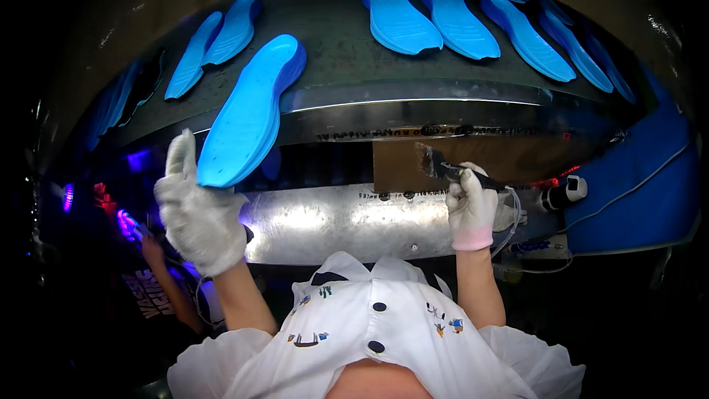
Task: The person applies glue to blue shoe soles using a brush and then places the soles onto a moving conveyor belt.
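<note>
My left hand, in a white glove, holds a bright blue shoe sole by its near end. The thumb stands up beside the sole's left edge, while the other fingers are partly hidden under it. The sole is tilted, its far end over the edge of the dark belt. My right hand, in a white glove with a pink cuff, is closed round the dark handle of a brush. The bristles point left, away from the sole, and a clear thin tube runs down beside this hand.
Several pairs of blue soles lie along the belt, left and right. A metal shelf runs below the belt, with brown cardboard behind the brush. A blue panel with a cable stands right. Another person's arm shows left.
</note>
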Demonstrator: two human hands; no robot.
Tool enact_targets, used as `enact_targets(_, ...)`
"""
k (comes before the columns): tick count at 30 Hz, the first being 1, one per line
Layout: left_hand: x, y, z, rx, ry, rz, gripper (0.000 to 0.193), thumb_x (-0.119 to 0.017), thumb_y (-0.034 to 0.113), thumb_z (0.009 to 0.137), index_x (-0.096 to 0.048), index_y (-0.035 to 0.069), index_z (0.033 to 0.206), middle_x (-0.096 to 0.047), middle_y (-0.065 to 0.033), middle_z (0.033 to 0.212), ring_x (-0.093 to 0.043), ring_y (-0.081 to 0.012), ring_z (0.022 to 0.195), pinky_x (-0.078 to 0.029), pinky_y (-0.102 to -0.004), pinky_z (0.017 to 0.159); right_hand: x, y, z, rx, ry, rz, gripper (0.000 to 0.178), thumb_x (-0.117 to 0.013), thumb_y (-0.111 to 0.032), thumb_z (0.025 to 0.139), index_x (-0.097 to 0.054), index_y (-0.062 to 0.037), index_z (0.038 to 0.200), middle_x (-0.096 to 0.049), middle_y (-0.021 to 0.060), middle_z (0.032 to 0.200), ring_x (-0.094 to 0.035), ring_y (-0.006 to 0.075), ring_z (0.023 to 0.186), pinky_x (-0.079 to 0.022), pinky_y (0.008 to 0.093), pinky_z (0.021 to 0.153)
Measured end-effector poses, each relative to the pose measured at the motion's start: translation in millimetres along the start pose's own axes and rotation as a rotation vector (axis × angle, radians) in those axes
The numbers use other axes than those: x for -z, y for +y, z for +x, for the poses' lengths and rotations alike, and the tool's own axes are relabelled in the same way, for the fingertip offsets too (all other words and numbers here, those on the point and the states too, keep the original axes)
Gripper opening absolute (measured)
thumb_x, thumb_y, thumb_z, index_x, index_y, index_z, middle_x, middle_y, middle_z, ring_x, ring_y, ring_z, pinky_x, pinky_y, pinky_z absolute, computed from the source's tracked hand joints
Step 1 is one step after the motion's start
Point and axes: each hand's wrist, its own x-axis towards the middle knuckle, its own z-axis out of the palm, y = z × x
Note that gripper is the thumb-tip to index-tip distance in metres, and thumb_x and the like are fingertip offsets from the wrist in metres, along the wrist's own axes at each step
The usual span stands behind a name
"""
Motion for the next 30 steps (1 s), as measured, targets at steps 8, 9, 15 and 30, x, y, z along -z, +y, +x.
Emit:
enact_targets(8,-8,-49,14,0.754,-0.349,-0.796,0.111,-0.049,0.082,0.085,-0.029,-0.007,0.150,-0.052,-0.0213,0.124,-0.060,-0.0305,0.100,-0.056,-0.0405,0.082,7,8,-3,-0.075,-0.211,0.122,0.020,-0.064,-0.010,0.095,-0.061,0.0012,0.110,-0.060,0.0043,0.084,-0.046,0.0069,0.060,-0.037,0.0203,0.046)
enact_targets(9,-11,-55,11,0.759,-0.416,-0.950,0.111,-0.048,0.083,0.085,-0.031,-0.007,0.148,-0.051,-0.0197,0.117,-0.059,-0.0313,0.102,-0.057,-0.0456,0.085,5,9,-2,-0.075,-0.229,0.105,0.020,-0.065,-0.011,0.095,-0.061,0.0009,0.110,-0.060,0.0043,0.083,-0.046,0.0068,0.059,-0.037,0.0203,0.046)
enact_targets(15,-39,-70,-28,0.807,-0.433,-0.972,0.107,-0.051,0.083,0.082,-0.042,-0.003,0.145,-0.058,-0.0303,0.127,-0.065,-0.0429,0.109,-0.056,-0.0576,0.093,-98,-18,9,0.203,-0.332,-0.309,0.012,-0.071,-0.009,0.090,-0.070,-0.0011,0.099,-0.060,-0.0005,0.073,-0.053,0.0056,0.055,-0.041,0.0206,0.046)
enact_targets(30,-54,-89,-62,0.728,-0.266,-1.063,0.098,-0.049,0.080,0.085,-0.038,0.008,0.150,-0.056,-0.0224,0.135,-0.060,-0.0344,0.120,-0.053,-0.0465,0.102,-118,-6,-45,1.150,-0.623,-0.783,0.025,-0.083,-0.004,0.074,-0.072,-0.0055,0.096,-0.070,0.0089,0.082,-0.069,0.0179,0.067,-0.055,0.0294,0.064)
